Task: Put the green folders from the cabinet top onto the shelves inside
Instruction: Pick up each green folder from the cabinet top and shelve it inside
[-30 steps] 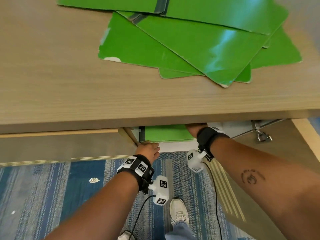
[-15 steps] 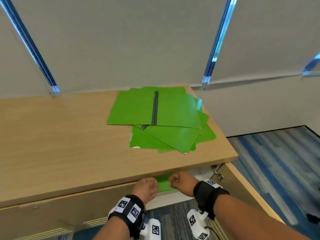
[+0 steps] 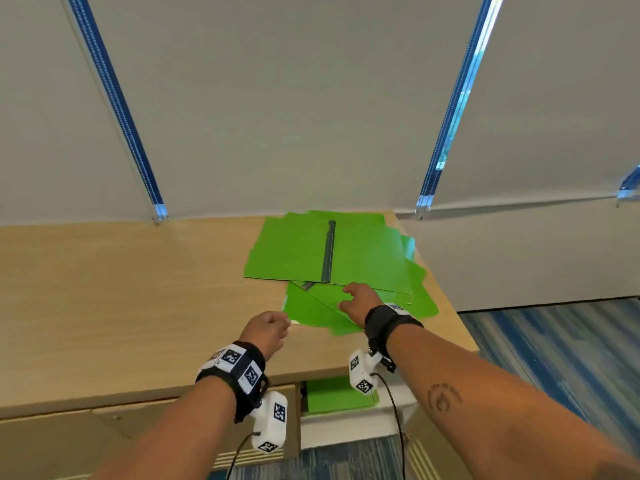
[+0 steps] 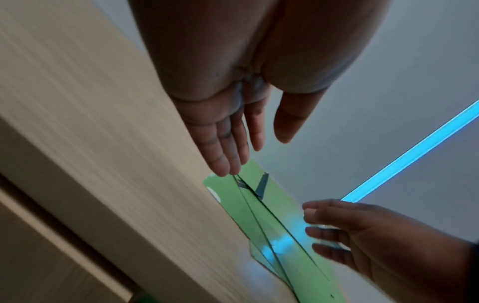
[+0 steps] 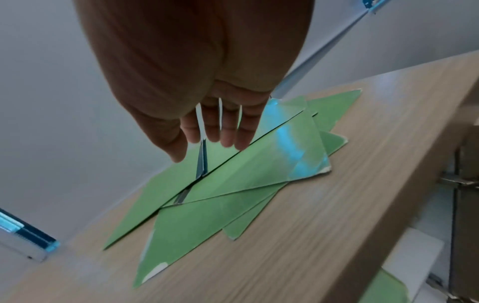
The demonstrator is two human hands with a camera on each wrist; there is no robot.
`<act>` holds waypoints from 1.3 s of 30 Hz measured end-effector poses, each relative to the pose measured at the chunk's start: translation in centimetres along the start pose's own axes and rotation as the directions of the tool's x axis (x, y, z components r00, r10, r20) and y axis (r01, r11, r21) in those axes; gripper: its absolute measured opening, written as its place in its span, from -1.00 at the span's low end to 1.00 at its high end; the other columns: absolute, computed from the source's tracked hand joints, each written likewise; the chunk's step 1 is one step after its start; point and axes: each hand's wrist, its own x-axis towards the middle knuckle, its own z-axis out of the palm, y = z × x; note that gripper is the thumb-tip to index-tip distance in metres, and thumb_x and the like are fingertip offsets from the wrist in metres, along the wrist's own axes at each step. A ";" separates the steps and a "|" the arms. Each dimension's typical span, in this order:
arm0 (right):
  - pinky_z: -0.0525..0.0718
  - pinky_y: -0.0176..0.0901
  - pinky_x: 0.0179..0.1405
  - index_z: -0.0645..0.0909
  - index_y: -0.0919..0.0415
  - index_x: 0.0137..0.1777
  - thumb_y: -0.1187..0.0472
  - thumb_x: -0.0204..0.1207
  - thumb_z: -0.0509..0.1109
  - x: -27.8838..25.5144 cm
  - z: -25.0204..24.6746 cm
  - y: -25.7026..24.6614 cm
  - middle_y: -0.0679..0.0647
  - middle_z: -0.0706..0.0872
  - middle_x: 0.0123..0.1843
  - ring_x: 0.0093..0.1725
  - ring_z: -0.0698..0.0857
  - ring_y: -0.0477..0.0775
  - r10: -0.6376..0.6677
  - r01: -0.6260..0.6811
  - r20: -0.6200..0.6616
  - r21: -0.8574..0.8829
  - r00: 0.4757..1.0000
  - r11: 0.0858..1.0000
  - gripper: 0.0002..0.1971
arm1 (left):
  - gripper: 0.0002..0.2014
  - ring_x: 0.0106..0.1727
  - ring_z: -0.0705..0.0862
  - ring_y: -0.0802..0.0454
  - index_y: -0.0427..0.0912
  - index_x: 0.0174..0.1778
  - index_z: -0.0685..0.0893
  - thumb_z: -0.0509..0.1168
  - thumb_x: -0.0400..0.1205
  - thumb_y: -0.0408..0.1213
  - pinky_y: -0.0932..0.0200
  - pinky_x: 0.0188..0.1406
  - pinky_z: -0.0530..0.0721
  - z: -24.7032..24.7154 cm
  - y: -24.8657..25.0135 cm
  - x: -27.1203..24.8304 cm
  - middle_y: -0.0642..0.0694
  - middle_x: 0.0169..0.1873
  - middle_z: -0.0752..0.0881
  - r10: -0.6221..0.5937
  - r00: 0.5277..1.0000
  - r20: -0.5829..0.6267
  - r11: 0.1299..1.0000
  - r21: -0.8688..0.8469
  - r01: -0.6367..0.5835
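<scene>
Several green folders (image 3: 346,258) lie fanned in a loose pile on the wooden cabinet top (image 3: 121,289), near its right end; the topmost lies spread open with a dark spine (image 3: 328,251). My right hand (image 3: 358,301) hovers over the pile's front part, fingers straight and spread, empty (image 5: 220,131). My left hand (image 3: 268,327) is above the cabinet top just left of the pile's near corner, fingers extended and holding nothing (image 4: 233,147). One green folder (image 3: 337,394) lies on a white shelf (image 3: 346,424) inside the cabinet below.
The cabinet's right door (image 3: 450,455) stands open below my right arm. Grey roller blinds (image 3: 277,98) close off the back behind the cabinet top. Blue striped carpet (image 3: 554,358) lies to the right. The left part of the cabinet top is bare wood.
Both hands rose from the shelf opening under the cabinet edge to above the cabinet top. My head view tilted up from the floor toward the pile and blinds.
</scene>
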 end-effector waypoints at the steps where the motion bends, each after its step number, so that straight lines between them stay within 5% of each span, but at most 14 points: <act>1: 0.54 -0.08 0.37 0.49 0.20 0.47 0.14 0.52 0.41 0.9 0.3 -0.1 0.18 0.53 0.47 0.39 0.57 0.20 -0.020 0.020 -0.005 -0.047 1.000 0.999 -0.49 | -0.80 0.08 0.64 -0.15 -0.26 0.19 0.59 0.26 0.66 -0.37 0.02 0.10 0.57 0.0 -0.2 0.3 -0.21 -0.09 0.66 -0.012 1.000 -0.010 1.000 0.007 0.012; 10: 0.37 0.27 0.49 0.25 -0.04 0.59 -0.08 0.60 0.20 10.1 3.5 -0.6 0.11 0.12 0.68 0.59 0.22 0.36 -0.074 0.137 0.188 -0.351 0.979 0.926 -0.45 | -0.85 0.12 0.69 -0.12 -0.14 0.03 0.67 0.34 0.56 -0.33 0.08 0.04 0.60 1.0 -2.9 2.1 -0.25 0.07 0.71 -0.113 0.991 -0.073 0.993 0.034 0.116; 16: 0.51 0.19 0.31 0.55 0.19 0.35 -0.19 0.59 0.15 12.9 5.5 -0.6 0.16 0.45 0.40 0.37 0.42 0.28 -0.098 0.147 0.137 -0.420 0.986 0.896 -0.46 | -0.60 -0.02 0.74 -0.09 -0.15 0.00 0.72 0.35 0.23 -0.15 0.14 -0.15 0.66 1.4 -2.0 2.7 -0.24 0.01 0.76 -0.095 0.992 -0.078 0.992 0.072 0.100; 21: 0.59 -0.14 0.02 0.72 0.31 0.06 0.14 0.57 0.23 11.3 5.7 -0.5 0.25 0.65 0.08 0.09 0.62 0.19 -0.152 0.157 0.036 -0.186 0.988 0.970 -0.70 | -0.81 0.06 0.68 -0.04 -0.17 0.10 0.69 0.34 0.58 -0.37 0.04 0.04 0.66 1.4 -1.9 4.1 -0.21 0.12 0.72 -0.048 0.994 -0.097 0.988 0.140 0.061; 24: 0.58 -0.22 -0.13 0.75 0.29 -0.20 0.29 0.50 0.24 8.3 6.0 -0.6 0.20 0.72 -0.05 -0.09 0.70 0.18 -0.172 0.172 0.036 0.003 0.984 0.985 -0.76 | -0.83 0.21 0.62 -0.02 -0.07 0.15 0.62 0.29 0.65 -0.25 0.08 0.31 0.54 1.7 -0.8 4.8 -0.14 0.28 0.66 0.047 0.992 -0.117 0.959 0.283 -0.012; 29: 0.59 -0.17 -0.01 0.75 0.08 -0.24 0.31 0.45 0.32 2.2 7.5 -1.0 0.03 0.64 -0.11 -0.07 0.64 0.04 -0.269 0.258 0.045 0.164 0.962 0.952 -0.81 | -0.30 0.61 0.28 -0.09 -0.16 0.60 0.30 0.18 0.63 0.19 0.00 0.59 0.26 3.2 1.6 6.8 -0.15 0.62 0.27 0.098 0.981 -0.167 0.877 0.480 -0.005; 32: 0.56 -0.28 0.00 0.81 0.09 -0.08 0.34 0.39 0.33 0.1 8.8 -1.5 -0.06 0.63 -0.10 -0.03 0.65 -0.01 -0.284 0.268 0.055 0.199 0.957 0.943 -0.75 | 0.01 0.69 0.04 -0.22 -0.15 0.67 0.10 0.16 0.45 0.45 -0.22 0.64 0.13 3.7 2.2 9.0 -0.21 0.69 0.01 0.011 0.971 -0.240 0.814 0.566 0.131; 34: 0.56 -0.30 0.00 0.81 0.08 -0.04 0.31 0.37 0.34 -0.8 9.3 -2.1 -0.03 0.68 -0.07 -0.03 0.67 -0.01 -0.314 0.299 0.062 0.180 0.947 0.937 -0.74 | 0.08 0.68 0.02 -0.30 -0.18 0.67 0.09 0.23 0.40 0.46 -0.26 0.62 0.14 4.0 2.4 10.2 -0.24 0.68 0.02 -0.072 0.958 -0.277 0.752 0.616 0.235; 36: 0.54 -0.32 -0.06 0.80 0.10 -0.07 0.27 0.39 0.33 -1.0 10.0 -2.6 0.05 0.74 -0.02 -0.05 0.70 0.03 -0.336 0.324 0.063 0.156 0.940 0.933 -0.77 | -0.10 0.64 0.14 -0.32 -0.20 0.62 0.22 0.30 0.48 0.27 -0.22 0.58 0.26 4.2 2.1 11.1 -0.26 0.63 0.17 -0.077 0.945 -0.317 0.659 0.696 0.287; 39: 0.55 -0.29 -0.07 0.76 0.21 -0.05 0.29 0.47 0.24 -0.6 10.9 -3.1 0.14 0.74 0.00 -0.02 0.70 0.08 -0.335 0.326 0.063 0.117 0.940 0.938 -0.76 | -0.65 0.45 0.50 -0.19 -0.26 0.30 0.58 0.20 0.64 -0.20 0.04 0.38 0.53 3.9 1.3 12.0 -0.23 0.43 0.53 -0.022 0.960 -0.280 0.517 0.819 0.250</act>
